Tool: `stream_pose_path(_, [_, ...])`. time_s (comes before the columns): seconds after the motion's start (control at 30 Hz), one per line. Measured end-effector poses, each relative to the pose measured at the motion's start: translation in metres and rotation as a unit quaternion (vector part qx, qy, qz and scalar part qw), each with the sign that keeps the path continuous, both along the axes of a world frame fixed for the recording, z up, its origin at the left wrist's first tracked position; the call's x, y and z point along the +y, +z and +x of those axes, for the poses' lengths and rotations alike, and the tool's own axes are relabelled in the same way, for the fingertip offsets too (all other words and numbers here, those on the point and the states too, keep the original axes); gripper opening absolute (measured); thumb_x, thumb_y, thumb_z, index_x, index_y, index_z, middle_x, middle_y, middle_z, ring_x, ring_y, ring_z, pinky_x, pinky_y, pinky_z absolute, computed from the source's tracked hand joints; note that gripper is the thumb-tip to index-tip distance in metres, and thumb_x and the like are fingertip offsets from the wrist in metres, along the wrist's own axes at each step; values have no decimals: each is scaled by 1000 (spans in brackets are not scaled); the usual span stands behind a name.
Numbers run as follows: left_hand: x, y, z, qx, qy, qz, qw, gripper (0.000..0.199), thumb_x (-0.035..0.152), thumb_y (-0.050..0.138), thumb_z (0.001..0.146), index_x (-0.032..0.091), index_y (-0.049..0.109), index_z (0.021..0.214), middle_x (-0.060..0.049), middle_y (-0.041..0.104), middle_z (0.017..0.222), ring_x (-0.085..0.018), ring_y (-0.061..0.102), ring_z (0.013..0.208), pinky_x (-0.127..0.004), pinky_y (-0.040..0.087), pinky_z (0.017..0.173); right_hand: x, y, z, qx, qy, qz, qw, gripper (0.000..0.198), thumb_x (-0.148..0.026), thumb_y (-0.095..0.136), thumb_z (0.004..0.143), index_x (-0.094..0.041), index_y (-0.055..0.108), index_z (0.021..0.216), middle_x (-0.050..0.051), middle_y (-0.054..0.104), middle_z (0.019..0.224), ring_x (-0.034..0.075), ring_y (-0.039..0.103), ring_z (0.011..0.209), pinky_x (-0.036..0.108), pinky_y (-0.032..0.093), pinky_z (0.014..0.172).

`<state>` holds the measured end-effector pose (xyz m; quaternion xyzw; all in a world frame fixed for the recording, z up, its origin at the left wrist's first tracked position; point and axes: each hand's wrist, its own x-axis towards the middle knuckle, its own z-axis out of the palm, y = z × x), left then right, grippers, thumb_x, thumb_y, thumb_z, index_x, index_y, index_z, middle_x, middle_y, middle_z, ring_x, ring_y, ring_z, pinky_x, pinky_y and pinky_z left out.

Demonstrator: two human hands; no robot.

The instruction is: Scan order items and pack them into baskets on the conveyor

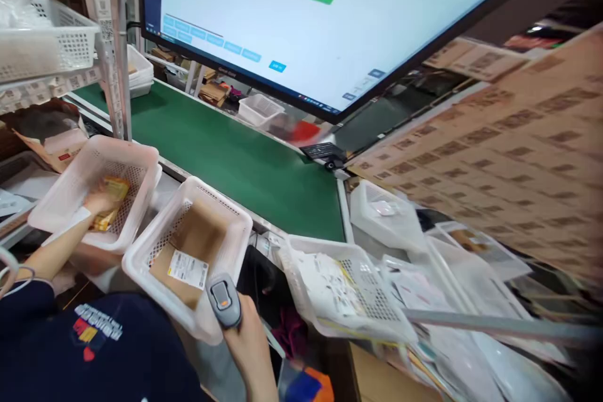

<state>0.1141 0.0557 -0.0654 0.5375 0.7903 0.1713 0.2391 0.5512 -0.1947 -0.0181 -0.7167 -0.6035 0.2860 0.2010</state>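
My left hand (100, 199) reaches down into the left white plastic basket (141, 163). Its fingers are closed round a yellow packet (117, 188) and are slightly blurred, so the exact grip is partly hidden. In my right hand (249, 330) is a grey handheld barcode scanner (223, 301) with an orange button. The scanner's head is over the near right edge of the middle white basket (188, 326). Inside that basket lies a brown cardboard parcel (162, 260) with a white printed label (188, 269) facing up.
A green work surface (226, 151) runs behind the baskets, below a large monitor (282, 19). To the right, another basket (301, 311) holds white printed bags. A metal rack post (108, 44) stands at left; a metal bar (471, 323) crosses the right side.
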Motion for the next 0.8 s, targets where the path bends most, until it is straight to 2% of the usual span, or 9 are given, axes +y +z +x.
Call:
stream_pose_path(0.1, [-10, 16, 10, 64, -2, 26, 998, 109, 42, 86, 71, -10, 30, 150, -39, 50, 141, -52, 49, 132, -56, 42, 106, 12, 12, -12, 0, 12, 36, 999, 34, -10, 51, 82, -20, 67, 110, 8, 67, 105, 24, 71, 96, 30, 53, 82])
stream_pose_path(0.17, [-13, 38, 28, 136, -29, 112, 984, 104, 41, 81, 78, -5, 29, 155, -36, 47, 149, -50, 45, 137, -56, 36, 112, 24, 28, -23, -21, 41, 48, 998, 39, -6, 48, 80, -21, 66, 111, 8, 66, 107, 22, 71, 94, 29, 52, 81])
stream_pose_path(0.27, [-17, 69, 65, 212, -89, 264, 937, 84, 37, 67, 92, 3, 32, 159, -30, 44, 159, -45, 41, 142, -58, 28, 116, 43, 62, -37, -85, 69, 52, 993, 52, -4, 49, 78, -21, 63, 126, 10, 65, 120, 24, 71, 97, 31, 53, 80])
stream_pose_path(0.37, [-27, 84, 107, 213, -189, 346, 894, 72, 30, 59, 99, 9, 34, 162, -26, 42, 164, -42, 42, 144, -58, 25, 115, 60, 96, -50, -139, 74, 56, 986, 62, -7, 54, 78, -20, 57, 139, 12, 61, 132, 28, 71, 101, 35, 54, 80])
stream_pose_path(0.47, [-40, 82, 145, 198, -288, 392, 851, 68, 31, 57, 102, 11, 36, 163, -25, 43, 164, -41, 42, 147, -57, 27, 116, 72, 118, -58, -162, 75, 72, 981, 65, -12, 57, 80, -20, 54, 145, 13, 59, 132, 30, 71, 102, 38, 55, 82])
stream_pose_path(0.6, [-55, 70, 188, 165, -346, 425, 820, 70, 32, 54, 103, 18, 31, 167, -22, 43, 166, -40, 44, 149, -57, 31, 116, 71, 122, -50, -191, 37, 69, 978, 60, -17, 58, 84, -19, 54, 144, 13, 60, 130, 29, 70, 97, 37, 53, 77])
stream_pose_path(0.7, [-62, 61, 213, 149, -372, 407, 821, 72, 38, 55, 101, 15, 34, 166, -24, 42, 165, -43, 50, 143, -58, 38, 112, 58, 111, -36, -187, 0, 67, 980, 58, -17, 61, 82, -20, 56, 140, 12, 62, 128, 27, 70, 95, 35, 51, 76])
stream_pose_path(0.8, [-64, 51, 222, 133, -396, 348, 839, 80, 52, 52, 99, 4, 40, 162, -33, 49, 156, -49, 62, 125, -60, 49, 99, 41, 93, -13, -165, -51, 73, 982, 51, -18, 62, 80, -21, 62, 130, 10, 65, 123, 24, 70, 93, 32, 50, 74])
